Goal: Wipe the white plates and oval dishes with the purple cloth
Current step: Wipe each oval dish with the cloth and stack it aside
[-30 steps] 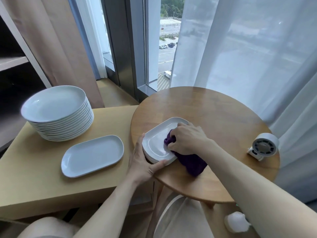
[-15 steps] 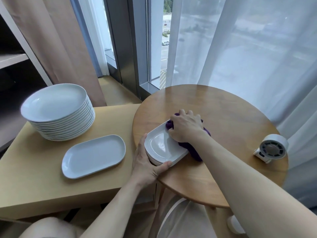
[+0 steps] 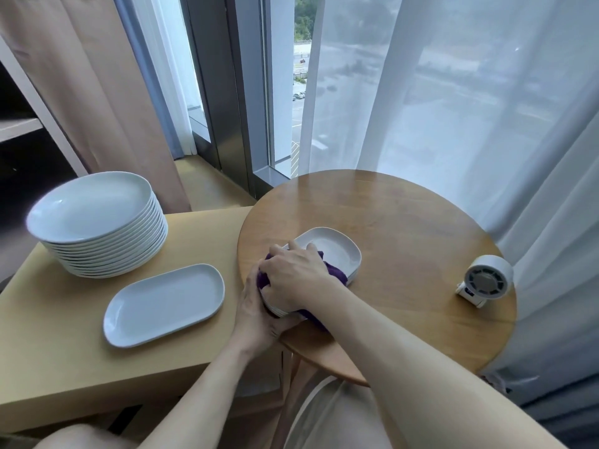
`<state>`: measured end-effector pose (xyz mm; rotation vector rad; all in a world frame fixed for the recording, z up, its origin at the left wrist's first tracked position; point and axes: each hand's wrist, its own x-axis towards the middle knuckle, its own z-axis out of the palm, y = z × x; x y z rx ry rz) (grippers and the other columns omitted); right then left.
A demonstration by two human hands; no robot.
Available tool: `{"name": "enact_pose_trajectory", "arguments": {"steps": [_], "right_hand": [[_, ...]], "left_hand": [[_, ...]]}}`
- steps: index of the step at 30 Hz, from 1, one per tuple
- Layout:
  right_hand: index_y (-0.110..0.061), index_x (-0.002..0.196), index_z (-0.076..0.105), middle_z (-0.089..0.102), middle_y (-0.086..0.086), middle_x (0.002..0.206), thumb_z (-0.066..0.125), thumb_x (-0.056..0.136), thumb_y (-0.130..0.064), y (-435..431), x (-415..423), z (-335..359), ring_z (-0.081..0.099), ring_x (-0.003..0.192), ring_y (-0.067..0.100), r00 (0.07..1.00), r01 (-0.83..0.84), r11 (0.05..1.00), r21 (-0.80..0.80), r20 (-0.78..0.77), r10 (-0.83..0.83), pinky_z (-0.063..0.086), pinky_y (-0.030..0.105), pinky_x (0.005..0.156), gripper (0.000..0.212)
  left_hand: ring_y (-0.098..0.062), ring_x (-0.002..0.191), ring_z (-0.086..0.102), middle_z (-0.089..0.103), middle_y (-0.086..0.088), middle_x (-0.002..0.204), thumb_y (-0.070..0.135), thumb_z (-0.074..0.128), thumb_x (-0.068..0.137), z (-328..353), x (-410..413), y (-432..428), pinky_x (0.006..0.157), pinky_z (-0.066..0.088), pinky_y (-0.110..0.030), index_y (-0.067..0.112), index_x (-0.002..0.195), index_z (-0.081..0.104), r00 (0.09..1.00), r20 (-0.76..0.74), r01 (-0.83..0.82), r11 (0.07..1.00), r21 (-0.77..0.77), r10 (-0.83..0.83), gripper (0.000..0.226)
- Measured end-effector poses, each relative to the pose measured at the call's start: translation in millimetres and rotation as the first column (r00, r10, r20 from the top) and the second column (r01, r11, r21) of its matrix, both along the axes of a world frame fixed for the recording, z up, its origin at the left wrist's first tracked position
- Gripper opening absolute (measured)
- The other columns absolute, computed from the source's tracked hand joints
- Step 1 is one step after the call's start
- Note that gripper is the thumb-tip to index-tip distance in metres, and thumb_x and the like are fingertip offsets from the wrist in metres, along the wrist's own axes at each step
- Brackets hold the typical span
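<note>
My left hand (image 3: 256,315) grips the near end of the oval dish stack (image 3: 335,249) on the counter (image 3: 405,222), my right hand (image 3: 291,270) clutching the purple cloth (image 3: 335,273) there, the stack's long axis running away rightward to its bare end.

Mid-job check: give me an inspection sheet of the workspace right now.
Surface: round wooden table beside a lower pale table.
Job's things: purple cloth on the stacked oval dishes on the round table; single oval dish and stack of round plates on the pale table.
Clutter: small white fan near the round table's right edge.
Grips: right hand grips the cloth; left hand holds the stack's near edge.
Cables: nothing seen.
Surroundings: window, sheer curtain, beige curtain, shelf at left.
</note>
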<state>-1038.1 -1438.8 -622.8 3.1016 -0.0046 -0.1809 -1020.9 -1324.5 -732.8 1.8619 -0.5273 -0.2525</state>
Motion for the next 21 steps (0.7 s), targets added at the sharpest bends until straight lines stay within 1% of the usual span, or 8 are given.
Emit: {"name": "enact_pose_trajectory", "arguments": {"steps": [2,3,5,7,11,14,18,21], "right_hand": [[-0.021,0.101,0.059,0.047,-0.002,0.106,0.048,0.097,-0.037,-4.0,-6.0,2.2,0.045,0.108,0.027,1.0,-0.027,1.0,-0.006,-0.014,0.027,0.027,0.042,0.078,0.02],[-0.02,0.098,0.06,0.044,-0.003,0.103,0.047,0.097,-0.038,-6.2,-8.8,2.7,0.045,0.105,0.027,0.999,-0.038,0.999,-0.011,-0.023,0.037,0.027,0.042,0.077,0.022],[-0.02,0.099,0.067,0.046,-0.004,0.1,0.048,0.096,-0.039,-12.1,-12.7,3.4,0.045,0.099,0.027,0.998,-0.044,0.999,-0.017,-0.05,0.044,0.029,0.042,0.076,0.027],[-0.023,0.099,0.071,0.049,-0.004,0.098,0.051,0.092,-0.04,-21.5,-14.7,3.8,0.045,0.097,0.026,0.997,-0.025,1.0,-0.002,-0.077,0.025,0.032,0.041,0.075,0.027],[-0.031,0.095,0.071,0.051,-0.007,0.1,0.054,0.086,-0.047,-49.9,-13.7,3.5,0.046,0.101,0.024,0.988,0.102,0.993,0.065,-0.119,-0.094,0.036,0.041,0.08,0.024],[-0.03,0.083,0.062,0.051,-0.004,0.101,0.053,0.086,-0.048,-75.8,-7.7,1.9,0.049,0.103,0.025,0.974,0.209,0.978,-0.009,-0.084,-0.209,0.034,0.041,0.078,0.02],[-0.029,0.107,0.068,0.052,0.001,0.109,0.045,0.092,-0.053,-106.4,0.2,-8.7,0.046,0.101,0.026,0.954,0.299,0.943,-0.146,0.032,-0.297,0.037,0.043,0.082,0.037],[-0.028,0.11,0.067,0.053,0.003,0.113,0.04,0.095,-0.055,-108.6,7.2,-18.0,0.048,0.106,0.028,0.955,0.292,0.941,-0.172,0.104,-0.277,0.034,0.043,0.08,0.041]], "left_hand": [[-0.016,0.134,0.051,0.049,0.01,0.149,0.06,0.092,0.047,0.4,-0.1,1.0,0.11,0.046,-0.047,0.051,0.151,0.019,1.0,-0.023,0.013,1.0,0.015,-0.013,0.128],[-0.015,0.132,0.053,0.049,0.012,0.147,0.059,0.092,0.046,0.7,-0.3,1.4,0.109,0.046,-0.044,0.057,0.148,0.017,0.999,-0.041,0.015,1.0,0.021,-0.014,0.127],[-0.012,0.13,0.053,0.049,0.021,0.142,0.063,0.092,0.043,1.7,-0.1,2.5,0.107,0.046,-0.037,0.068,0.142,0.015,0.997,-0.072,0.005,1.0,0.025,-0.004,0.125],[-0.01,0.131,0.052,0.05,0.02,0.142,0.068,0.094,0.04,2.1,0.3,2.9,0.109,0.046,-0.039,0.068,0.142,0.018,0.995,-0.097,-0.01,1.0,0.013,0.011,0.127],[-0.004,0.131,0.049,0.044,0.029,0.14,0.077,0.092,0.036,5.1,-3.1,3.6,0.112,0.045,-0.04,0.076,0.133,0.016,0.994,-0.103,-0.019,1.0,0.003,0.02,0.122],[-0.006,0.133,0.046,0.04,0.031,0.14,0.08,0.088,0.038,4.7,-2.7,2.9,0.114,0.042,-0.041,0.077,0.13,0.014,0.997,-0.078,-0.015,1.0,0.019,0.016,0.118],[-0.007,0.138,0.041,0.039,0.022,0.147,0.069,0.091,0.044,1.8,-1.7,1.2,0.117,0.039,-0.042,0.067,0.141,0.016,0.997,-0.077,-0.023,1.0,0.017,0.024,0.123],[-0.007,0.138,0.039,0.037,0.022,0.148,0.072,0.091,0.044,-2.4,-1.7,0.0,0.117,0.038,-0.042,0.06,0.146,0.015,0.996,-0.085,-0.031,0.999,0.018,0.033,0.128]]}}
